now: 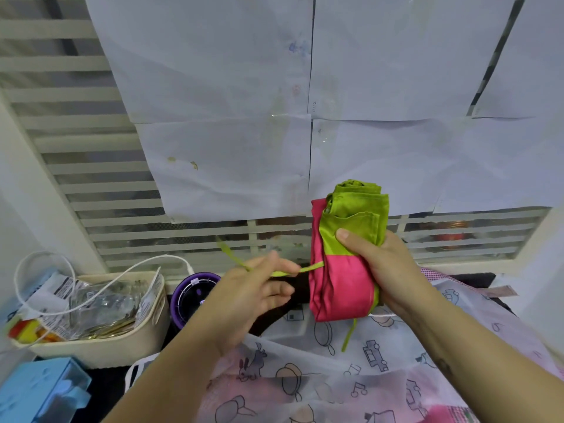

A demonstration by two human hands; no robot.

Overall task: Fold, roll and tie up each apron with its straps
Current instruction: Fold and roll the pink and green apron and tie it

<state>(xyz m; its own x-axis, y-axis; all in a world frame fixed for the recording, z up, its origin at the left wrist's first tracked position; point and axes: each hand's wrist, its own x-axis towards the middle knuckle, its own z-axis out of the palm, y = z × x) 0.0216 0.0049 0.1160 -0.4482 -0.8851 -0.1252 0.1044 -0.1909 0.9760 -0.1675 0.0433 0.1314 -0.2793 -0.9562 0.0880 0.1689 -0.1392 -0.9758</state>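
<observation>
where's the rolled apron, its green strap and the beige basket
rolled apron point(341, 285), head view, on its pink lower half
green strap point(312, 266), head view, on the stretch just left of the roll
beige basket point(100, 351), head view, on its bare front wall

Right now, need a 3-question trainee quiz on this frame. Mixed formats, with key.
1. True or false: the right hand grips the roll upright.
2. The left hand pinches: A) the strap; B) a pen; C) nothing.
3. Fill in: the roll is pink and ____.
Key: 1 true; 2 A; 3 green.
</observation>
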